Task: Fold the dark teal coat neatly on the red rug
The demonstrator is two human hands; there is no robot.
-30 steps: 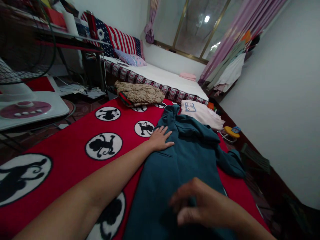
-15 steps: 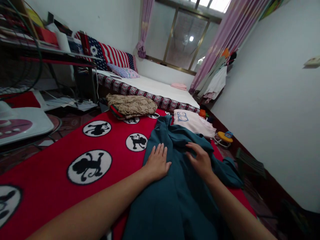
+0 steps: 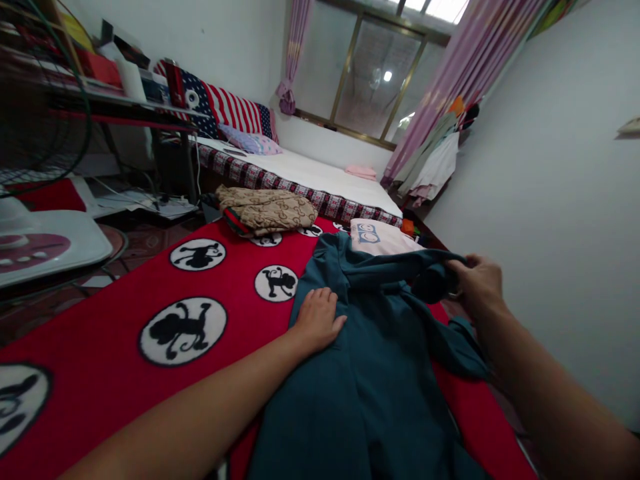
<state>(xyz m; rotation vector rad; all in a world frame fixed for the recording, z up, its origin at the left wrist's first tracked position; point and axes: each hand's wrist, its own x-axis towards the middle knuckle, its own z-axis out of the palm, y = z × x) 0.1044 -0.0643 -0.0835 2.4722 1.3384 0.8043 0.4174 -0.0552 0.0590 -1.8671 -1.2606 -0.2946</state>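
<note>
A dark teal garment [image 3: 320,400] lies spread on a red blanket [image 3: 110,300] with monkey prints in white circles. My left hand [image 3: 319,321] rests flat on the garment's left part, fingers laid on the cloth. Off to the right, my right hand [image 3: 477,283] pinches a raised part of the garment, with a dark opening in the cloth beside the fingertips. One teal sleeve lies below that hand, toward the blanket's right edge.
Beyond the garment are a folded pink shirt [image 3: 383,238] and a brown patterned cloth [image 3: 270,210]. A bed [image 3: 310,167] stands near the window. To the left are a cluttered desk [image 3: 140,110] and a white chair [image 3: 75,247].
My right hand has moved right and up, lifting part of the teal garment that lay flat before. My left hand has stayed in nearly the same place on the cloth.
</note>
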